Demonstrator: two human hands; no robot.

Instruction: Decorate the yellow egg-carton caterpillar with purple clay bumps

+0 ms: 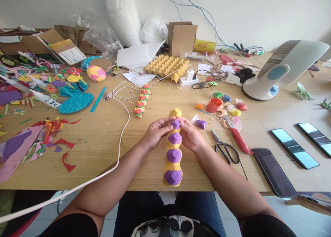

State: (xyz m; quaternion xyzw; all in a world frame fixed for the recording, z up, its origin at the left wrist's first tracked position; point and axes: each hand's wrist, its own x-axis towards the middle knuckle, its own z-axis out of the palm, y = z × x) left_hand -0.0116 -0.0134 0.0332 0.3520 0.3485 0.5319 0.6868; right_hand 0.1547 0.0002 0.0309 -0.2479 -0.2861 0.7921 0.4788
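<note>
In the head view, a yellow egg-carton strip [174, 147] lies lengthwise on the tabletop [103, 133], directly in front of the person, its near end close to the edge. The left hand [159, 130] and right hand [191, 133] meet around its far part, each grip closed lightly, thumbs and fingertips on either side of the farthest purple clay cap [176, 124].

Four cups carry purple caps; the three nearer ones look smoothed down and finished. The fourth seems to be getting its pressing or shaping. The end cup [176, 112] beyond it is bare yellow, so covering looks mostly done, with that one left uncovered.

A purple clay packet [201, 124] lies just beyond the right hand. Farther off, to the left, another carton strip [141, 101] has red caps with green rims and yellow toppings. The purple caps show no such trim; whether they are meant to have any, I cannot tell.
</note>
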